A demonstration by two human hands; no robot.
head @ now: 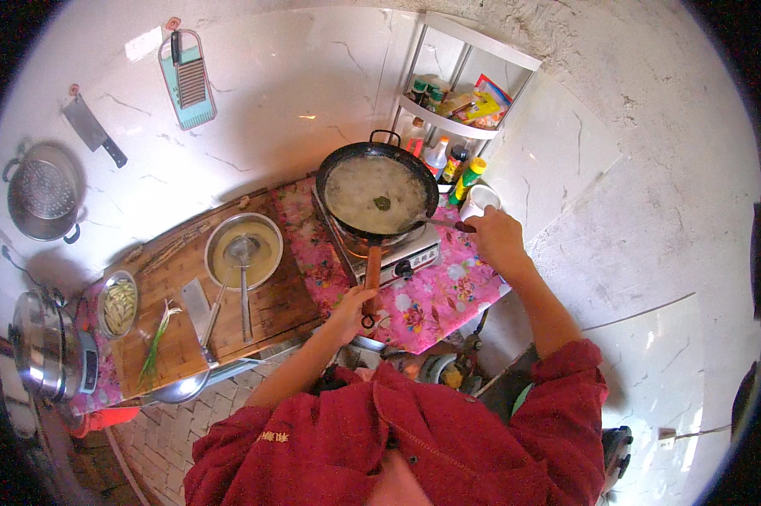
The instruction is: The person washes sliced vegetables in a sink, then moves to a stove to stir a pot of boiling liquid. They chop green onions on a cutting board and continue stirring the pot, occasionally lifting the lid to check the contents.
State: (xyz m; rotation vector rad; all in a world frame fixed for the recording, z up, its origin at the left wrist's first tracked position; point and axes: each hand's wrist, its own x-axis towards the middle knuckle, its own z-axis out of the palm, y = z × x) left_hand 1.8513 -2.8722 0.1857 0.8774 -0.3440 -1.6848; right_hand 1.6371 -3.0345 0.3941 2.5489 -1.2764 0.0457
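Note:
A black wok (pixel 373 190) stands on a lit gas stove (pixel 412 256), a flame showing under its near side. Pale, cloudy liquid (pixel 361 183) fills much of it, with a small dark green clump (pixel 382 203) at the surface. My left hand (pixel 355 307) grips the lower part of the wok's wooden handle (pixel 373 269). In my right hand (pixel 499 239) is the dark-tipped handle of a cooking utensil (pixel 447 223). Its metal end reaches over the wok's right rim, and its head is hidden in the liquid.
Left of the stove, a wooden board (pixel 279 310) carries a steel bowl (pixel 244 218) with two long-handled utensils, a cleaver (pixel 197 303), scallions (pixel 159 335) and a bowl of pale cut pieces (pixel 120 305). A corner shelf (pixel 450 120) with bottles and a white container (pixel 481 199) stand close behind the wok's right side.

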